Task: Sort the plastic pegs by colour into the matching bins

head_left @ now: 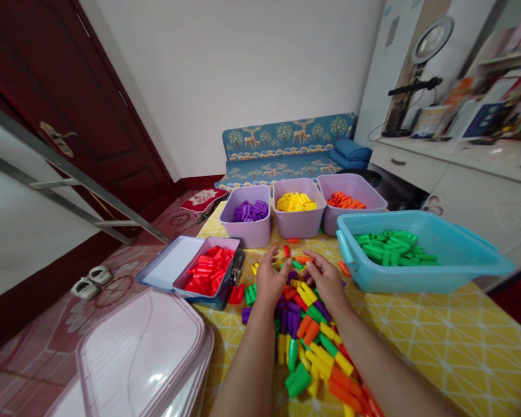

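Note:
A mixed pile of plastic pieces (312, 330) in red, yellow, green, purple and orange lies on the yellow patterned cloth (399, 324). Over its far end is my left hand (272, 279), fingers apart and holding nothing visible. My right hand (327, 281) hovers opposite, also with spread fingers, a short gap between the two. Beyond them stand three lilac bins: one with purple pieces (250, 211), one with yellow pieces (296, 202), one with orange pieces (345, 201). Red pieces (211, 270) fill an open case at left. Green pieces (394, 248) lie in a blue tub at right.
Stacked lids (141, 347) lie at the near left. A metal ladder (65, 168) leans beside a dark red door (69, 87). Behind the table is a blue patterned sofa (286, 147). A white cabinet (473, 191) with a ring light (432, 40) stands on the right.

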`<state>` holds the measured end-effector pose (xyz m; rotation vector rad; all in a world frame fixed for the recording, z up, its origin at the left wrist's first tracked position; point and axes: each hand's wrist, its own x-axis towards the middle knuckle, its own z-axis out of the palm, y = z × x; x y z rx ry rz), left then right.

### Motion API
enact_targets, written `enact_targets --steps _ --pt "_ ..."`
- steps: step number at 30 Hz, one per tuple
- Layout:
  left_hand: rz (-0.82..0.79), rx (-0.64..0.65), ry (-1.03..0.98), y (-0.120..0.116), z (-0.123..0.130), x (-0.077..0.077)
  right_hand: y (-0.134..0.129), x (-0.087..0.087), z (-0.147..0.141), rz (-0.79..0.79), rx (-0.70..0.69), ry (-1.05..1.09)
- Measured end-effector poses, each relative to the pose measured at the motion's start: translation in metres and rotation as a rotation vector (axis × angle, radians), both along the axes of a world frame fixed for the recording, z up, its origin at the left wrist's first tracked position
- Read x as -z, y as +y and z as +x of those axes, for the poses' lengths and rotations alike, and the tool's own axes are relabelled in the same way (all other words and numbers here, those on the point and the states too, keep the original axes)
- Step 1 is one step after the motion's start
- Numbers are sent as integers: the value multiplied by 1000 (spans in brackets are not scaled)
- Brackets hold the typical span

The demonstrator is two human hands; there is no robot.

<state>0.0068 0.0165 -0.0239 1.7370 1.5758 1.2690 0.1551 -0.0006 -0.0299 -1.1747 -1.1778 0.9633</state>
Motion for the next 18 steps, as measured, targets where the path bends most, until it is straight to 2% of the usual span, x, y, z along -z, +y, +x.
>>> enact_targets --steps 3,6,8,10,12,14,16,18 --pt "45 5 72 1 0 3 -1 -1 -2 -1 -6 -10" --pt "41 40 153 1 0 2 1 -7 -2 -24 -83 -90" --pt "36 42 169 0 1 0 6 -19 0 -47 -168 -187" --pt "36 40 175 0 1 -1 13 -38 3 -58 -208 -247" --pt "31 42 178 0 1 -2 23 -60 4 -18 -151 -170" --pt "19 41 184 0 1 -2 31 -76 6 86 -45 24" --pt "5 39 198 0 1 -2 36 -78 7 151 28 71" --pt "0 36 216 1 1 -1 36 -65 10 143 39 -145"
